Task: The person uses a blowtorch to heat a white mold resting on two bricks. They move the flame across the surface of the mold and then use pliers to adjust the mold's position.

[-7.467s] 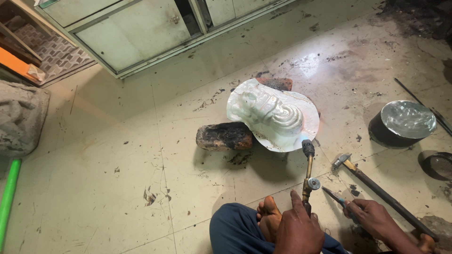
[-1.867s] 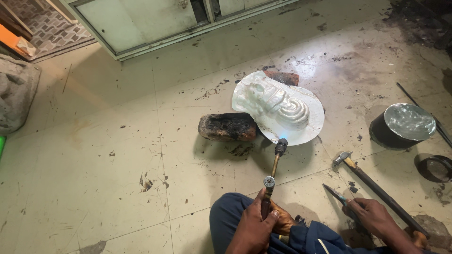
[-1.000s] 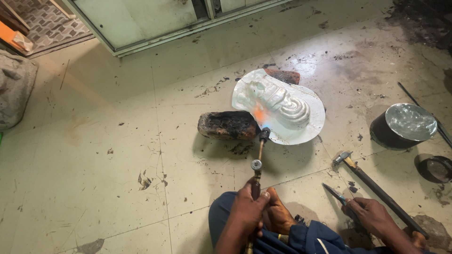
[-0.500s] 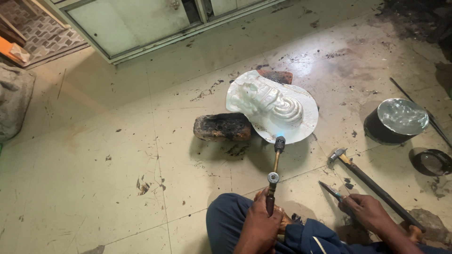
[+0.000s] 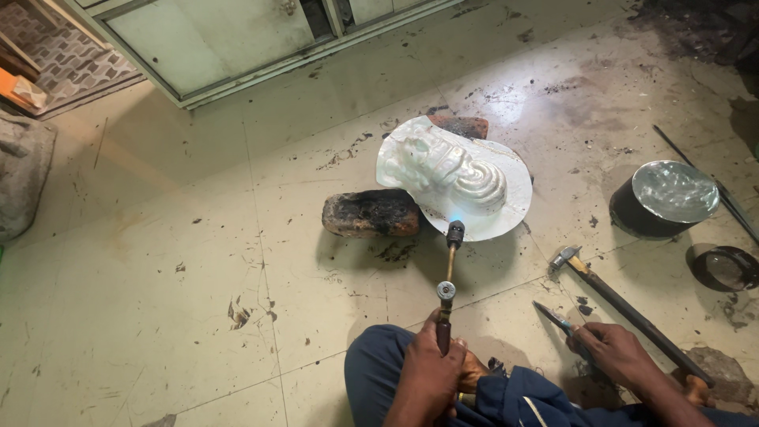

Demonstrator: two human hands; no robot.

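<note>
My left hand (image 5: 431,372) grips the handle of a gas torch (image 5: 447,289), which points away from me. Its nozzle sits at the near edge of a shiny embossed metal sheet (image 5: 466,174), with a small blue flame at the tip. The sheet leans on a charred brick (image 5: 370,213) and a second brick (image 5: 465,126) behind it. My right hand (image 5: 613,352) rests on the floor to the right, its fingers closed around a small pointed metal tool (image 5: 553,316). My knee in blue cloth (image 5: 379,379) lies below the torch.
A long-handled hammer (image 5: 617,296) lies beside my right hand. Farther right stand a round metal tin (image 5: 668,198), a dark ring (image 5: 723,269) and a thin rod (image 5: 704,170). A glass-fronted cabinet (image 5: 213,39) runs along the top, with a grey sack (image 5: 24,174) at the left.
The torch tip swung from the sheet's left side, where an orange flame showed, back to its near edge; the flame is now small and blue. My right hand stayed on its tool.
</note>
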